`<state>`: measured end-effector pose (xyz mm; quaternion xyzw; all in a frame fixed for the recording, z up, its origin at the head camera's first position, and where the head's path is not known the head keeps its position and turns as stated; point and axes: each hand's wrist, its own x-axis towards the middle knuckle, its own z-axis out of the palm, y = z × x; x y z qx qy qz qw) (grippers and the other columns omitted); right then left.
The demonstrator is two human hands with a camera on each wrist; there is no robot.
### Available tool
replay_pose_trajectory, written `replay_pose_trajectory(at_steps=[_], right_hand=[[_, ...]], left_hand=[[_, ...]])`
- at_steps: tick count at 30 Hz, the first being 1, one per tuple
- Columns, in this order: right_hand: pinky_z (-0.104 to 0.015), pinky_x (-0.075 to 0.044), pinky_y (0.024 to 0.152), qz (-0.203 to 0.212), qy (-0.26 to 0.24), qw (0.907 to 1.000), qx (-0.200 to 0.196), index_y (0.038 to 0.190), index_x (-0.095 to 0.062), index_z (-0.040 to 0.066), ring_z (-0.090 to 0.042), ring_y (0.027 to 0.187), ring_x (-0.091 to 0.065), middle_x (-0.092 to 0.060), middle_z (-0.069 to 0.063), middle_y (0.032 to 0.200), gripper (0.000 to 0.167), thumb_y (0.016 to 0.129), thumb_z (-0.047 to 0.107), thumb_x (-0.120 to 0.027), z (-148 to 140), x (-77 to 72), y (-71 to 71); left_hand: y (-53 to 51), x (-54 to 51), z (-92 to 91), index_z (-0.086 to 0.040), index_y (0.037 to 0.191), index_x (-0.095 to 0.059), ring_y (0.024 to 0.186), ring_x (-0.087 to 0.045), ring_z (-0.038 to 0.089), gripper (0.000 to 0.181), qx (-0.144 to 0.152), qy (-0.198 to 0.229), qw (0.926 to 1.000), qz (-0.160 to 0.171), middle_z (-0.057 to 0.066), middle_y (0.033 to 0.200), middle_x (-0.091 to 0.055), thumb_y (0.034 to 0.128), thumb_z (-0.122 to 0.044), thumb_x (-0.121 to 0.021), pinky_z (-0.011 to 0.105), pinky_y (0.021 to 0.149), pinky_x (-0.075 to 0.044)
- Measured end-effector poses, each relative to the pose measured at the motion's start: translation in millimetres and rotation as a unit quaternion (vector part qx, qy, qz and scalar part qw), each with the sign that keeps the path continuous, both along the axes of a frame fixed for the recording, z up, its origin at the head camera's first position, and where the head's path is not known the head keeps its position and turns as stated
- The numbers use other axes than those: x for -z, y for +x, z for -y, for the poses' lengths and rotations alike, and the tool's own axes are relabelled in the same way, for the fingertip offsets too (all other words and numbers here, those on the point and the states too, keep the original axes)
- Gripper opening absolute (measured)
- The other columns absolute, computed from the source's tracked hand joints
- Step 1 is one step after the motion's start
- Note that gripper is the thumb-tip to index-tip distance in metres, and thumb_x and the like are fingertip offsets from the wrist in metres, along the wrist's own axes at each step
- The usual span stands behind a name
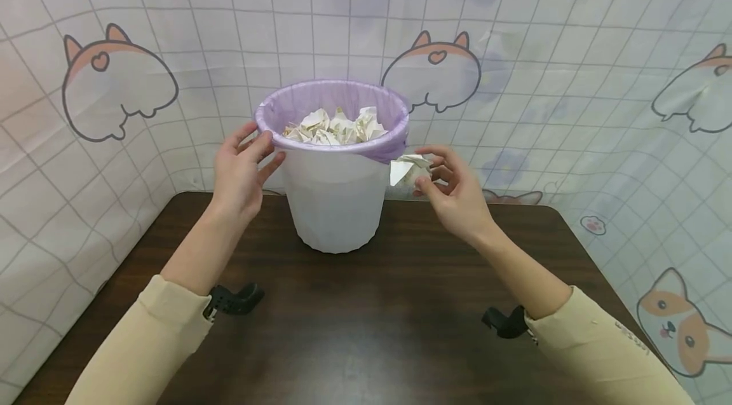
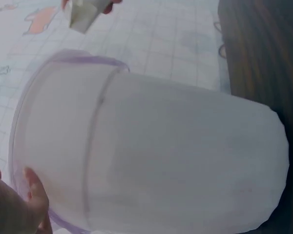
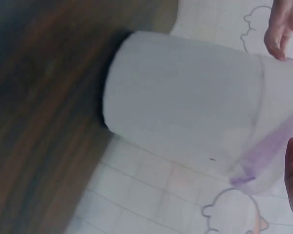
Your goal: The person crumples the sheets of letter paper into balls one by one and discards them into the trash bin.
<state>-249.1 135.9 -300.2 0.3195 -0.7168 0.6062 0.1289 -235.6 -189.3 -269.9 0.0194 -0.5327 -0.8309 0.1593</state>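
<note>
A white bin (image 1: 336, 201) with a purple liner bag (image 1: 320, 96) over its rim stands upright at the back of the table. Crumpled white paper pieces (image 1: 337, 128) fill it to near the rim. At the rim's left side, my left hand (image 1: 237, 173) touches the lined edge with spread fingers; the thumb (image 2: 35, 187) lies against the outer wall in the left wrist view. Right of the bin, outside it and just below rim height, my right hand (image 1: 454, 195) pinches a crumpled piece of paper (image 1: 407, 170) between thumb and fingers.
The dark wood table (image 1: 343, 316) extends in front of the bin. Gridded cloth (image 1: 320, 17) with cartoon corgis hangs behind and at both sides. Black wrist mounts (image 1: 237, 299) stick out from both beige sleeves (image 1: 595, 348).
</note>
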Motion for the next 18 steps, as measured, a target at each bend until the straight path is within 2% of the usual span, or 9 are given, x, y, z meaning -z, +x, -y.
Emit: replay_pose_trajectory(at_steps=[6, 11, 18], right_hand=[[-0.037, -0.06, 0.077, -0.043, 0.005, 0.999, 0.007, 0.134, -0.055, 0.0, -0.028, 0.086, -0.066, -0.052, -0.014, 0.106, 0.042, 0.095, -0.014, -0.062, 7, -30.4, -14.7], [-0.031, -0.06, 0.074, -0.077, 0.019, 0.9964, 0.028, 0.132, -0.059, 0.002, -0.033, 0.083, -0.065, -0.055, -0.014, 0.104, 0.039, 0.095, -0.011, -0.062, 18, -52.6, -30.8], [-0.032, -0.06, 0.073, -0.1, 0.071, 0.9897, 0.074, 0.133, -0.063, 0.007, -0.028, 0.084, -0.067, -0.06, -0.011, 0.109, 0.041, 0.094, -0.006, -0.065, 37, -67.9, -57.6]], left_hand=[[-6.6, -5.5, 3.0, -0.002, 0.156, -0.034, 0.098, -0.064, 0.016, 0.066, 0.017, 0.033, 0.9991, 0.018, 0.014, 0.124, -0.05, 0.0982, -0.001, -0.067, 0.028, 0.09, -0.055], [-8.5, -8.8, 3.7, -0.003, 0.156, -0.032, 0.09, -0.066, 0.015, 0.07, 0.024, 0.059, 0.9976, 0.027, 0.013, 0.118, -0.051, 0.0961, 0.006, -0.066, 0.025, 0.086, -0.056], [-10.2, -12.0, 4.6, -0.003, 0.157, -0.029, 0.085, -0.066, 0.015, 0.072, 0.033, 0.086, 0.9951, 0.036, 0.013, 0.118, -0.049, 0.0953, 0.011, -0.064, 0.024, 0.082, -0.057]])
